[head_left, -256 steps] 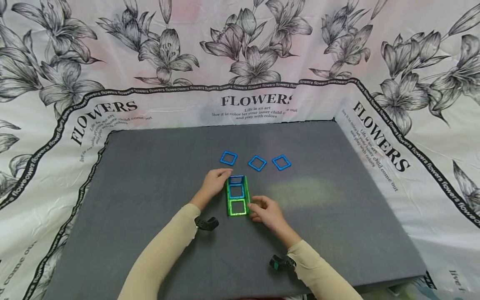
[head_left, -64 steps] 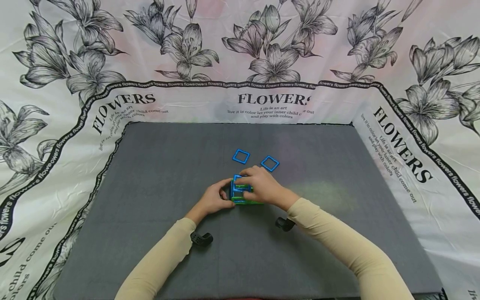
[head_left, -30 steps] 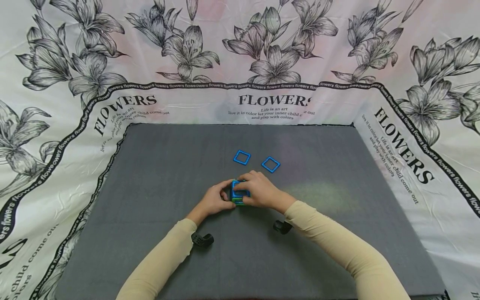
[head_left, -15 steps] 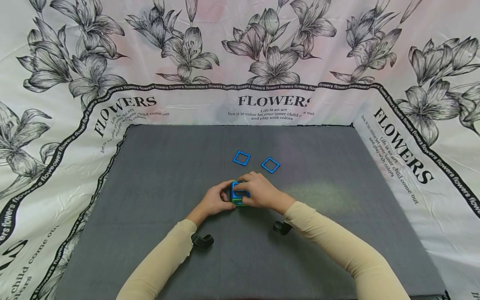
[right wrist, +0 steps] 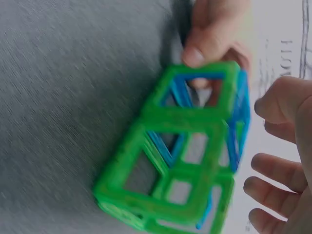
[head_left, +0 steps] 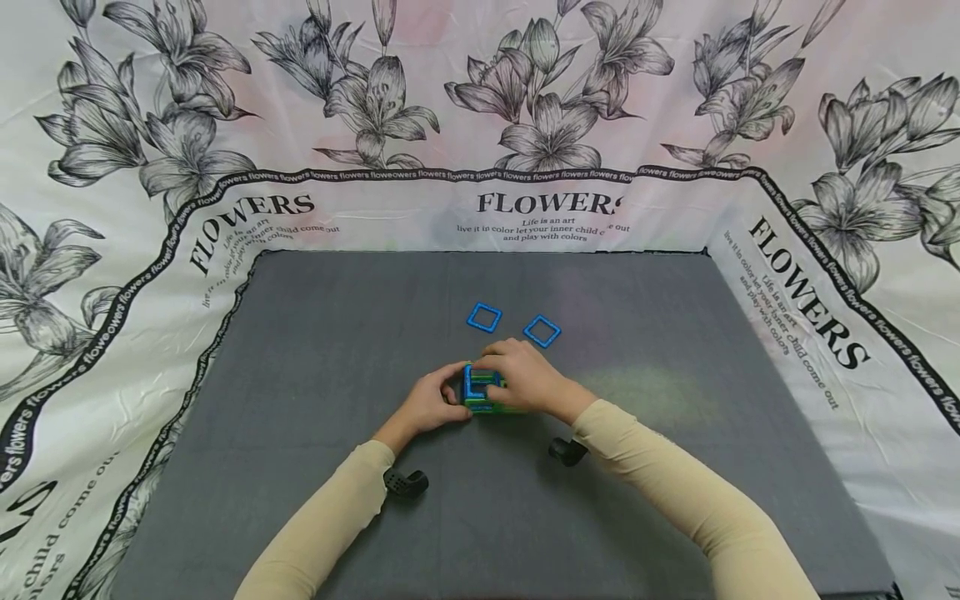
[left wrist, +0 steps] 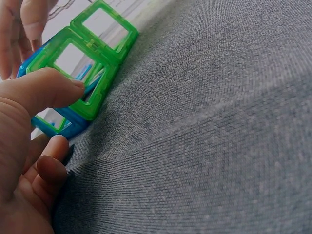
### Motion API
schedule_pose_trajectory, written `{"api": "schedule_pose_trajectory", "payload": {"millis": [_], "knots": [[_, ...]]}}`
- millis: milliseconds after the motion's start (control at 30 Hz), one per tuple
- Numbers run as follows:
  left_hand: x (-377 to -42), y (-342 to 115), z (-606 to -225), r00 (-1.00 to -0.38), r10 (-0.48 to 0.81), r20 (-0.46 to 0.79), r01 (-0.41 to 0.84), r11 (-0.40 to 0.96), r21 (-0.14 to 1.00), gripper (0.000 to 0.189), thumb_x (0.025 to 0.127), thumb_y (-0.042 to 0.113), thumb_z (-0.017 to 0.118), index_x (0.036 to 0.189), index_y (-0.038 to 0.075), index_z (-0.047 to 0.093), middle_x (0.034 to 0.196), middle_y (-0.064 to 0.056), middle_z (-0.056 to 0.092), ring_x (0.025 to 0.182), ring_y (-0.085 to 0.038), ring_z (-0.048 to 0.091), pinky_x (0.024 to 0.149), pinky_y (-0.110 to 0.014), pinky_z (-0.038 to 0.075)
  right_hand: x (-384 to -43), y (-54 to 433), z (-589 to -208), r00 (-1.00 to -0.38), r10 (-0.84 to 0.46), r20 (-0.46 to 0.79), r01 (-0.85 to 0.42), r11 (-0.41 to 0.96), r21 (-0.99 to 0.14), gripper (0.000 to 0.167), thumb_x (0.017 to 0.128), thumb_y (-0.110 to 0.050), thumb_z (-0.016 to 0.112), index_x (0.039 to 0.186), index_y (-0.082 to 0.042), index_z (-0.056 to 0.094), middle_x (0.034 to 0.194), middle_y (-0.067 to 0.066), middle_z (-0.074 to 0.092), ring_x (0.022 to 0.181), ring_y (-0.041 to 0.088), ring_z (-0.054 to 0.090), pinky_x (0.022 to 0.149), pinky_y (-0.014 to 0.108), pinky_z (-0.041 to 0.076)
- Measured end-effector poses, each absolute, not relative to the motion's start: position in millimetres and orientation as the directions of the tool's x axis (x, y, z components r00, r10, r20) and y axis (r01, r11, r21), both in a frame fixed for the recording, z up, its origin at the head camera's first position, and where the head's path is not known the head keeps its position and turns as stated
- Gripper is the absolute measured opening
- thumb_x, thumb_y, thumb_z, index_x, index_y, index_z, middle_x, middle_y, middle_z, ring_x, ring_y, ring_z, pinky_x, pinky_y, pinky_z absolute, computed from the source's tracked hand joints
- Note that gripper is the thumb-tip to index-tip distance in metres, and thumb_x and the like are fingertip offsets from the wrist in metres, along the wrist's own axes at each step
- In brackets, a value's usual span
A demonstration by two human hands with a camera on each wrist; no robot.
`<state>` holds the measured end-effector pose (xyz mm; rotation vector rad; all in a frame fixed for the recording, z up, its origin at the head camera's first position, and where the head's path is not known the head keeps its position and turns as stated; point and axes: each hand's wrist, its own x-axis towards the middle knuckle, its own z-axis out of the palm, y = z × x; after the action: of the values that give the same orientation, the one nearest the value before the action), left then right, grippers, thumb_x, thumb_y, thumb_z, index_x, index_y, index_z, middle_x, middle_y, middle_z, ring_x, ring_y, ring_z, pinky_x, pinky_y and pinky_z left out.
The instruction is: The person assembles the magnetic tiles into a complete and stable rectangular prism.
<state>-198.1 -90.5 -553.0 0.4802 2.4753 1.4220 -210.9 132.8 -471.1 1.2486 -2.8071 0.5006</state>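
Note:
An open-framed box of green and blue magnetic tiles [head_left: 470, 388] lies lengthwise across the table, its right part under my right hand. My left hand [head_left: 427, 403] grips its left end; in the left wrist view the thumb [left wrist: 48, 87] presses a green side tile. Blue tiles form the floor and top at that end. Over the box is my right hand [head_left: 528, 379], fingers bent. In the right wrist view, the right hand's fingers [right wrist: 275, 173] stand apart from the green frames [right wrist: 185, 117], and its thumb is close to the blue top tile [right wrist: 239, 117].
Two loose blue square tiles, one farther left [head_left: 484, 317] and one to its right [head_left: 542, 331], lie flat behind the box. Grey cloth [head_left: 300, 350] covers the table. Flower-printed sheeting [head_left: 555, 200] rises along the back and sides.
Since the earliest frame the box has turned from lengthways to sideways, and one of three loose blue tiles has left its spot. In the last half second my right hand shifted slightly, uncovering green frames.

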Motion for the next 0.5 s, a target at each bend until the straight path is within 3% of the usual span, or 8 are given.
{"api": "schedule_pose_trajectory", "payload": {"millis": [300, 500], "knots": [[-198, -88, -553, -0.920, 0.387, -0.060, 0.143, 0.476, 0.868, 0.084, 0.074, 0.015, 0.085, 0.150, 0.011, 0.050, 0.076, -0.001, 0.060, 0.067, -0.010, 0.053, 0.066, -0.025, 0.043, -243, 163, -459, -0.854, -0.505, 0.125, -0.514, 0.783, -0.350, 0.037, 0.095, -0.015, 0.067, 0.131, -0.007, 0.069, 0.134, 0.019, 0.065, 0.126, 0.040, 0.059, 0.104, 0.061, 0.047], [-198, -89, -552, -0.917, 0.393, -0.063, 0.146, 0.478, 0.866, 0.086, 0.073, 0.017, 0.086, 0.151, 0.010, 0.050, 0.076, -0.001, 0.061, 0.067, -0.009, 0.053, 0.066, -0.025, 0.043, -264, 187, -470, -0.919, -0.386, 0.076, -0.385, 0.841, -0.381, 0.040, 0.096, -0.015, 0.066, 0.134, -0.003, 0.065, 0.138, 0.024, 0.061, 0.128, 0.042, 0.058, 0.103, 0.058, 0.049]]}}
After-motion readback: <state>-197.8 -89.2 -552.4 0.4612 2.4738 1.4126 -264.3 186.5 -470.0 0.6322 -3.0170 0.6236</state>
